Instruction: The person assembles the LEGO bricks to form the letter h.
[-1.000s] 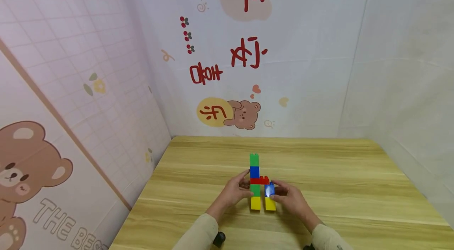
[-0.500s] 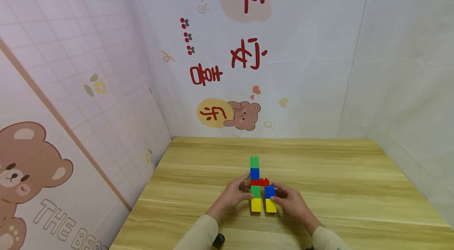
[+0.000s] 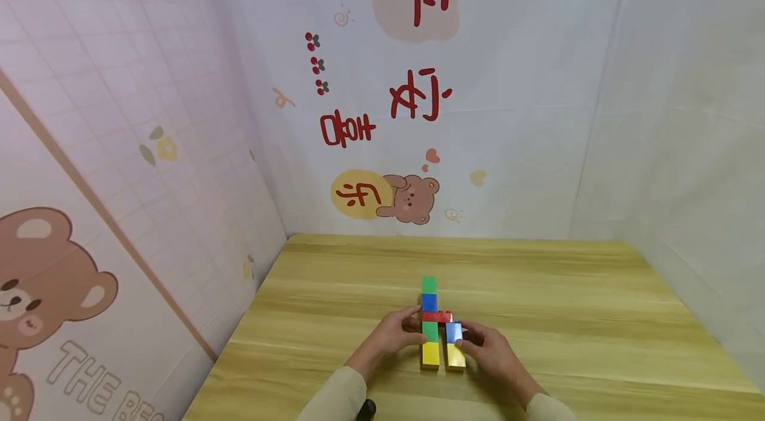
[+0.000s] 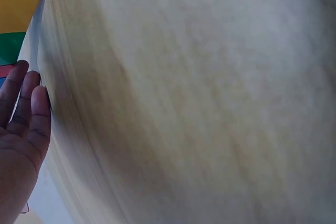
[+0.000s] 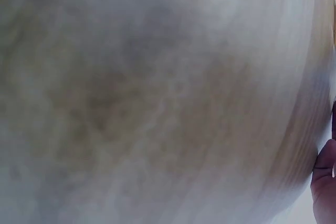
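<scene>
Both hands grip a chair-like structure of toy building bricks in the head view. Its taller column runs from a green brick (image 3: 429, 285) through blue, a long red brick (image 3: 445, 317) and green to a yellow brick (image 3: 430, 354). Beside that stands a shorter leg, blue brick (image 3: 453, 333) above yellow brick (image 3: 455, 357). My left hand (image 3: 390, 336) pinches the tall column by the lower green brick, fingers behind it. From the other side my right hand (image 3: 496, 349) pinches the blue brick of the short leg. Hollow undersides show on a yellow brick (image 4: 22, 9) in the left wrist view.
The wood-grain table (image 3: 335, 275) reaches back to a white printed cloth wall (image 3: 526, 142). A second printed cloth (image 3: 149, 208) borders the left side. A black object (image 3: 366, 410) shows by the left sleeve.
The brick structure appears lower in the head view and tips back, so its top studs no longer show clearly. Both hands keep their hold and move with it.
</scene>
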Action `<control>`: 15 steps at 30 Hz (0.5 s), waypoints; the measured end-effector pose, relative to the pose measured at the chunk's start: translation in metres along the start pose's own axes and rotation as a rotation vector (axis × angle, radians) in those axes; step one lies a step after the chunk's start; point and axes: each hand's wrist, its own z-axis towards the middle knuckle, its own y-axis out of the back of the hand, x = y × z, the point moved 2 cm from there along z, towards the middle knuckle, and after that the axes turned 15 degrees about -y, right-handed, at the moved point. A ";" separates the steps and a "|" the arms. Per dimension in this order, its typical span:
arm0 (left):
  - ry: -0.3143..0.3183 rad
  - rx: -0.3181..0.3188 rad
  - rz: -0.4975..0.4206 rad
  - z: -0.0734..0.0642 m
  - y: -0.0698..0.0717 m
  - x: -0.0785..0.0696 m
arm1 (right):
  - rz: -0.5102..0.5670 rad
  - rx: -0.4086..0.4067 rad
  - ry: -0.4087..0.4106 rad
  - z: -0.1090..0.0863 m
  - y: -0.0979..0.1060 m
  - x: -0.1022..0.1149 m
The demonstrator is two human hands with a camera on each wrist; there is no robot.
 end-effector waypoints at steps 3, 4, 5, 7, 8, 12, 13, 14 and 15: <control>0.000 0.009 -0.015 0.000 0.001 0.000 | 0.013 0.004 -0.017 -0.001 -0.002 0.001; -0.001 0.012 -0.012 0.000 0.001 0.001 | 0.009 0.002 -0.027 -0.001 -0.002 0.002; -0.004 0.012 -0.008 0.000 0.001 0.001 | 0.006 0.001 -0.036 -0.002 -0.003 0.002; -0.010 0.013 0.002 -0.001 0.000 0.004 | -0.010 -0.008 -0.043 -0.003 -0.003 0.001; -0.013 0.012 0.004 -0.001 0.000 0.005 | -0.015 -0.011 -0.048 -0.003 -0.003 0.001; -0.017 0.008 0.003 -0.001 -0.002 0.009 | -0.038 -0.018 -0.037 -0.004 -0.002 0.002; -0.017 0.008 0.001 0.000 -0.001 0.009 | -0.038 -0.018 -0.038 -0.004 -0.002 0.003; -0.016 0.007 0.000 0.000 -0.001 0.010 | -0.037 -0.018 -0.035 -0.004 -0.002 0.003; -0.013 0.006 0.003 0.000 0.000 0.010 | -0.039 -0.019 -0.031 -0.003 -0.003 0.004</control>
